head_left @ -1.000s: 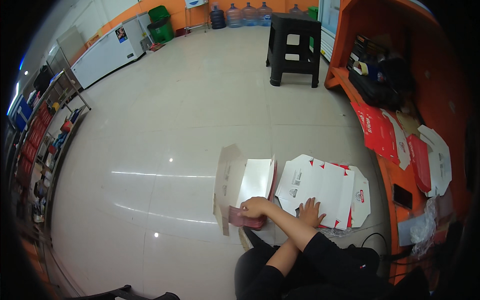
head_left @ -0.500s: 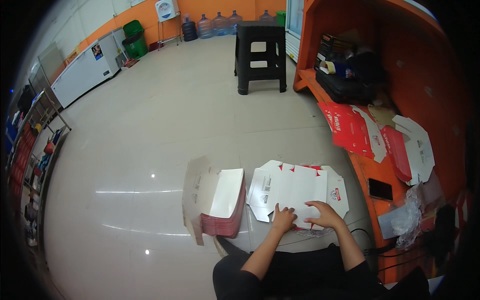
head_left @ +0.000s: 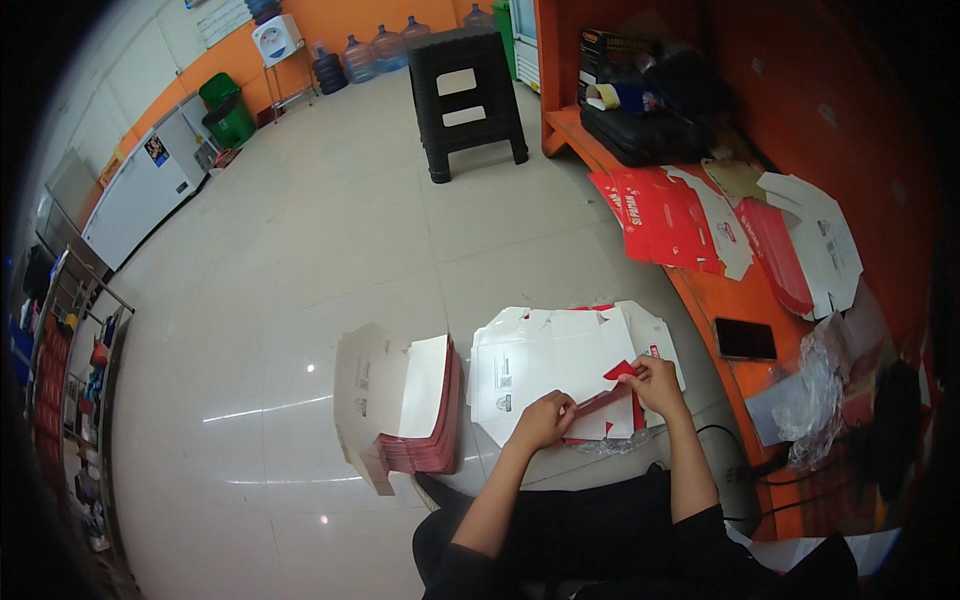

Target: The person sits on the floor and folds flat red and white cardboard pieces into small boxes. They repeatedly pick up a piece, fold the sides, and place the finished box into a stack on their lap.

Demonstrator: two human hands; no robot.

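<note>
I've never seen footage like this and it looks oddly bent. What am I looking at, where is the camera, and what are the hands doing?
The picture comes from a wide fisheye camera worn on a person's head, looking down, so straight lines curve near the rim. There is no machine: the person sits on the tiled floor working with bare hands. The left hand and right hand both grip the near edge of a flat white-and-red cardboard box blank, folding a flap up. Left of it lies a stack of folded blanks. More blanks and a dark phone lie on the orange counter.
</note>
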